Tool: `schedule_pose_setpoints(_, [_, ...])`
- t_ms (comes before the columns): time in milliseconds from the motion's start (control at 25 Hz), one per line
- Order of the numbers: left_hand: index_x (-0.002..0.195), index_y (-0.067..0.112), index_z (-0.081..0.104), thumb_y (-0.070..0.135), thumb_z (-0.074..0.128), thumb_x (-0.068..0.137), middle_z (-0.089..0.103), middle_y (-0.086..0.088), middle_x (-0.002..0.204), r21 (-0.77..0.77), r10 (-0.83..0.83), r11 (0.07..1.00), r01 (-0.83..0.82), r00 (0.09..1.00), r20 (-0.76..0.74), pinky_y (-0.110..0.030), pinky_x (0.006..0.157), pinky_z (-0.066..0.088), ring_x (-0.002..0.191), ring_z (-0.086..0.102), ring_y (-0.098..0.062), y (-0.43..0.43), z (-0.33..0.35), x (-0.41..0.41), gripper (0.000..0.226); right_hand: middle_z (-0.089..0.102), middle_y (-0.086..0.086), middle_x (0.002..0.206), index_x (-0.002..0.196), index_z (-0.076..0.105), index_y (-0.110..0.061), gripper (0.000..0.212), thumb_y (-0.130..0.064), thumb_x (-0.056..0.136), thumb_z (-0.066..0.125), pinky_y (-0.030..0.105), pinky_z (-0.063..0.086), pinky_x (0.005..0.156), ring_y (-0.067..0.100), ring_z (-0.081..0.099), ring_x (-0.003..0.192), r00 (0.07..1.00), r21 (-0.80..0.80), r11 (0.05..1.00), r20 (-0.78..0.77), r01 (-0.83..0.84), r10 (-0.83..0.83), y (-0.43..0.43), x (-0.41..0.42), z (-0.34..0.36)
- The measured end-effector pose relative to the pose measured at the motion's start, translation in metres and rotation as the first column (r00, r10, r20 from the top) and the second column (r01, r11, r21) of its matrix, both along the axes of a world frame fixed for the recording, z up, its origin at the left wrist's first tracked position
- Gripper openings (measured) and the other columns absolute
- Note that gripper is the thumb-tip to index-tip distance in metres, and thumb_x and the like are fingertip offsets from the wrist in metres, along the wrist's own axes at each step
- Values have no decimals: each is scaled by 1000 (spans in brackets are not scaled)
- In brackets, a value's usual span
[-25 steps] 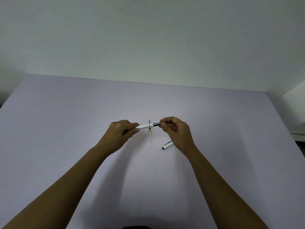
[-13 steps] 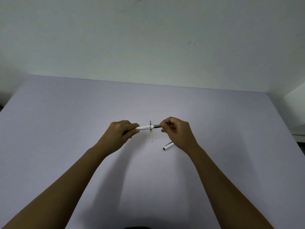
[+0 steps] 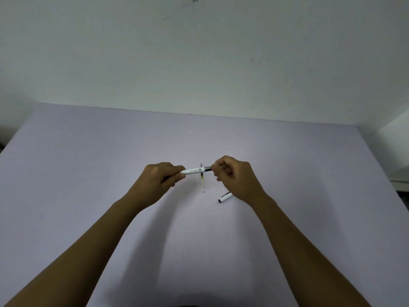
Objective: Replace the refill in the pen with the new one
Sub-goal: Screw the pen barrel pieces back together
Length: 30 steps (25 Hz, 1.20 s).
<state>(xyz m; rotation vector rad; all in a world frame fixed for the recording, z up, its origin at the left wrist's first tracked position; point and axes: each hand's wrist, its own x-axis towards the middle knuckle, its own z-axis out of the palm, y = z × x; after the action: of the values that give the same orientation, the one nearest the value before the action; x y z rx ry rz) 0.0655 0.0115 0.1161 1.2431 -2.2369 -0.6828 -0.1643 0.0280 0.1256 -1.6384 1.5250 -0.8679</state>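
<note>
While a pale wall [image 3: 199,52] backs the lavender table [image 3: 88,173], the left hand [image 3: 159,180] grips the white pen [image 3: 194,171] barrel and the right hand [image 3: 236,176] pinches its grey front end, holding it level between them. Directly beneath lies a thin refill [image 3: 202,180], with the pen cap [image 3: 224,197] just beside the right wrist.

- A pale lilac table [image 3: 88,173] fills the lower part of the view, from 9 o'clock round to 3 o'clock; its surface is plain and matte.
- A white wall [image 3: 199,52] stands behind it, at 12 o'clock, with some small dark marks.
- A white ledge or furniture edge [image 3: 398,173] is at 3 o'clock, just beside the table; it is cut by the frame.
</note>
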Motion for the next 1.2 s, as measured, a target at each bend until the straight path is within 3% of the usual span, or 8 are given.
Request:
schedule_pose_setpoints(80, [87,18,66,34,46,89,55,4,60,5,14,1000,-14,1000,-14,-10,61,38,68,54,-12,1,0,1,25,65,-10,80,98,60,-17,16,-20,84,66,11,51,70,1,64,69,999,-24,1000,34,-15,16,-1,-2,0])
schedule_pose_setpoints(160, [88,19,66,40,42,88,55,5,60,1,9,1000,-9,1000,-25,-11,61,38,68,54,-13,1,0,1,32,62,-13,74,89,60,-17,7,-13,85,64,6,46,68,-1,61,69,999,-66,996,-4,-53,53,-1,-3,0])
schedule_pose_setpoints(360, [87,19,66,42,39,87,55,4,60,-20,-15,1000,15,999,-33,-12,62,38,68,53,-14,3,0,-1,36,61,8,62,74,59,-12,30,-31,94,48,35,50,64,26,62,63,993,5,1000,-120,-22,23,-1,0,1])
schedule_pose_setpoints(560, [89,17,67,43,40,86,56,2,60,-4,17,1000,-17,998,-58,-16,61,39,67,54,-15,2,-2,1,38,61,-15,83,97,59,-16,9,-20,89,59,12,48,76,-3,61,74,995,-20,994,-20,-103,103,1,-1,0])
schedule_pose_setpoints(760, [89,17,67,41,42,88,55,3,60,0,-5,1000,5,999,-48,-10,61,38,67,55,-15,3,-1,-2,34,64,12,67,76,61,-10,29,-28,95,48,35,51,67,22,62,63,996,-32,999,-85,-34,31,1,2,1])
schedule_pose_setpoints(920, [95,15,69,28,52,87,60,-2,63,5,35,999,-34,997,-71,-6,60,38,68,55,-14,5,-3,-3,23,67,-2,78,91,64,-11,12,-22,89,60,16,51,72,8,65,75,997,-56,996,-9,-74,73,2,0,3])
schedule_pose_setpoints(1080, [95,14,69,26,52,87,61,-3,62,-18,24,1000,-25,997,-79,-8,60,37,67,53,-14,8,-2,-6,22,62,11,62,77,65,-8,29,-28,93,52,33,48,62,17,57,56,992,-63,998,-120,-30,22,1,0,2])
schedule_pose_setpoints(1200, [93,12,69,31,50,88,60,-4,62,-20,34,999,-36,996,-86,-12,59,38,67,52,-17,7,0,-6,27,68,6,80,94,64,-12,14,-24,88,60,22,51,75,10,63,72,995,-59,994,-42,-89,86,0,-3,3])
